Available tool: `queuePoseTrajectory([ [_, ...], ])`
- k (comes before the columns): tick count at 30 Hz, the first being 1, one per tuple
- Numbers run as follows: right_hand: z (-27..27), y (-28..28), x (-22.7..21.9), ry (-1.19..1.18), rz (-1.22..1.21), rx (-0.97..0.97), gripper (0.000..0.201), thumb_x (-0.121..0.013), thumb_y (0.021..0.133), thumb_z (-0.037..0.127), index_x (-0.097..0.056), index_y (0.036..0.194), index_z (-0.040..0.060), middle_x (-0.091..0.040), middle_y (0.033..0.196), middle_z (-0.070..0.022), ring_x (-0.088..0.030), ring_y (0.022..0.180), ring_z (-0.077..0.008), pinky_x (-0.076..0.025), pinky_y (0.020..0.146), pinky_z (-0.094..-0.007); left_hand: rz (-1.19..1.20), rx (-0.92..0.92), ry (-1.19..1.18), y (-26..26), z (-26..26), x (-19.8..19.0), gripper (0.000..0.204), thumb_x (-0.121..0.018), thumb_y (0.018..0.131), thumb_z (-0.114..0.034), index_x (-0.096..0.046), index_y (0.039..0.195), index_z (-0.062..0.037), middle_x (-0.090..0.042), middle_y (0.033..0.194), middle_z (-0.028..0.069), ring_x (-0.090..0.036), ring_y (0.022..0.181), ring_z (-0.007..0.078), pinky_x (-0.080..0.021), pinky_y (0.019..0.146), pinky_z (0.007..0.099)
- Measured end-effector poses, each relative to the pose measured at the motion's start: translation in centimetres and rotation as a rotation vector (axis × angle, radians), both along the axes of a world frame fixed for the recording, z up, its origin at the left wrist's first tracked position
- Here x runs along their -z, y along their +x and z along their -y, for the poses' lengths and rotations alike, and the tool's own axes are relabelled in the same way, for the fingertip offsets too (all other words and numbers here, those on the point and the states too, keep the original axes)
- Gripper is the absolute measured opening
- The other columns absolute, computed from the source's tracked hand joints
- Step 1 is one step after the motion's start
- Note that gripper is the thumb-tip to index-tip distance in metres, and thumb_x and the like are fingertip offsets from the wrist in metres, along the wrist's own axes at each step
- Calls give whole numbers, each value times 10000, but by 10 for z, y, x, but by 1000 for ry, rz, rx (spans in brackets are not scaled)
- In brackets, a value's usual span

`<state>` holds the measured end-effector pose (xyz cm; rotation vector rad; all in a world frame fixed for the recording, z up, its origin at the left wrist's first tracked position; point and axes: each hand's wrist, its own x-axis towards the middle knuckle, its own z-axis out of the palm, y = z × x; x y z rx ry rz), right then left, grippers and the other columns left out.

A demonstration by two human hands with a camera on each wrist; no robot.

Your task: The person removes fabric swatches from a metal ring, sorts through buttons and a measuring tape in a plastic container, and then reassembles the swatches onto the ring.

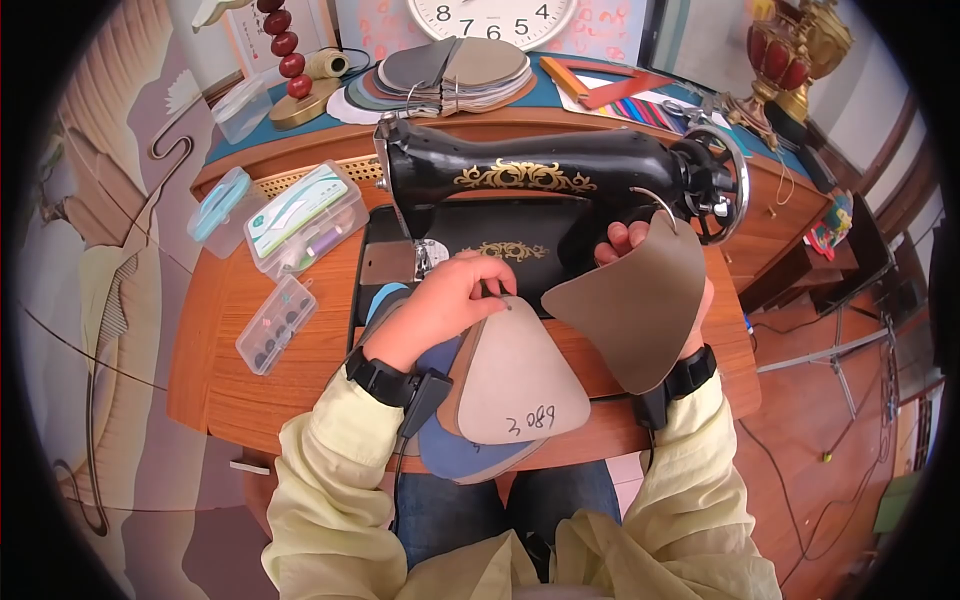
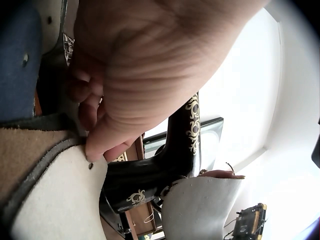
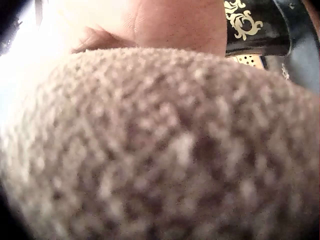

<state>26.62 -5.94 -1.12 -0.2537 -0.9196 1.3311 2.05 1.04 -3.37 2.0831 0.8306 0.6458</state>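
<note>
The left hand (image 1: 445, 305) pinches the top corner of a beige leather swatch (image 1: 520, 385) marked with handwritten digits, its punched hole beside the thumb. Blue and brown swatches (image 1: 465, 455) fan out beneath it. In the left wrist view, the thumb of the left hand (image 2: 145, 65) presses near the hole of the pale swatch (image 2: 65, 195). The right hand (image 1: 628, 243) holds a dark brown swatch (image 1: 645, 310) and a metal ring (image 1: 655, 197) passes by its top; the swatch covers much of that hand. A fuzzy swatch back (image 3: 165, 145) fills most of the right wrist view, below the right hand (image 3: 170, 25).
A black sewing machine (image 1: 530, 165) stands behind the hands. Clear plastic boxes (image 1: 305, 220) and a small case of buttons (image 1: 277, 325) lie at the left. Further back are ringed swatch stacks (image 1: 490, 65), a clock (image 1: 495, 15), an orange ruler (image 1: 565, 78) and scissors (image 1: 690, 112).
</note>
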Motion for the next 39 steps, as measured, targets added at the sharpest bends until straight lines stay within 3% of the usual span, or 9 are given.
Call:
queuePoseTrajectory([
  [5,9,-13,-17,-90,51,64,155,-466,913,181,-540,930,46,-514,948,-59,-466,986,-234,-424,879,-358,-49,-29,111,-2,4,-5,194,-737,739,-64,-658,915,-49,-582,775,56,-548,706,161,-460,636,285],
  [8,9,-15,-17,-71,138,101,141,-471,905,181,-532,921,54,-505,936,-62,-460,975,-234,-424,884,-354,-110,-40,-52,-4,0,0,195,-741,741,-75,-656,912,-36,-600,799,75,-579,734,188,-476,657,304],
  [11,13,-18,-20,-6,356,269,131,-474,903,184,-525,918,64,-497,930,-64,-457,972,-233,-429,884,-352,-55,-6,-103,-4,-4,9,209,-748,776,-97,-632,934,-25,-582,810,35,-527,699,107,-439,618,245],
  [13,14,-19,-21,-9,426,322,127,-474,904,185,-524,920,70,-494,928,-65,-456,970,-234,-432,879,-349,-101,-34,-71,-3,0,4,232,-753,751,-107,-619,916,-13,-609,820,79,-588,754,190,-475,667,308],
  [14,13,-18,-20,-28,372,278,126,-474,904,186,-524,923,73,-494,928,-65,-456,971,-235,-433,877,-348,-124,-48,-56,-3,2,1,244,-756,739,-112,-613,907,-7,-622,825,101,-619,782,232,-492,691,339],
  [17,8,-12,-14,-104,61,33,124,-475,907,189,-523,930,78,-493,930,-65,-457,973,-236,-438,871,-345,-115,-14,-57,-4,0,3,261,-769,766,-142,-612,936,-21,-599,830,46,-553,718,121,-455,633,261],
  [26,7,-9,-13,-126,35,-45,119,-470,912,188,-514,931,79,-481,916,-63,-452,964,-232,-445,871,-344,-99,17,-13,-3,-3,13,221,-767,760,-111,-620,899,-21,-600,818,42,-555,719,125,-457,637,266],
  [32,9,-9,-6,-171,120,136,450,-383,956,328,-489,1275,30,-554,1221,-185,-532,1099,-267,-471,908,-361,-105,15,39,-3,2,5,191,-755,781,-100,-594,845,-19,-582,785,20,-545,713,111,-457,644,257],
  [39,7,-13,-14,-150,118,119,428,-346,978,310,-480,1251,10,-568,1219,-178,-551,1096,-245,-481,905,-345,365,-164,-169,6,2,-7,83,-672,884,-89,-608,921,-53,-594,832,-46,-546,755,39,-458,683,209],
])
